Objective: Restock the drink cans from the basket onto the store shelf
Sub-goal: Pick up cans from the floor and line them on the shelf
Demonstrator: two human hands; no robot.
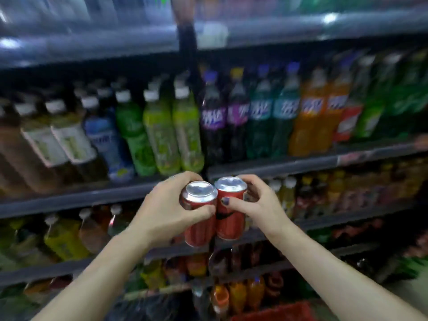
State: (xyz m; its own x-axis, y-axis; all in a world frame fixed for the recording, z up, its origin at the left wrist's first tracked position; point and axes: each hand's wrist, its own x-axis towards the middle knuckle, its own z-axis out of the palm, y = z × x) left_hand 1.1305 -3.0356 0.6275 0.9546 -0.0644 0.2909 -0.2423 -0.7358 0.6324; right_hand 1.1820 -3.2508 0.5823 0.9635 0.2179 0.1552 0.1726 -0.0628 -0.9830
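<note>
Head view is showing both hands raised in front of a store shelf [301, 163], each one gripping a red drink can. The left hand [162, 212] is wrapping its fingers and thumb round the left can [200, 218], and the right hand [259, 205] is curling its fingers behind the right can [230, 218] with the thumb pressing across its front. Both cans are standing upright, silver tops up, side by side and touching. Behind them, rows of bottles [190, 130] are filling the shelves. A red basket [278, 313] is sitting at the bottom edge, partly in view.
</note>
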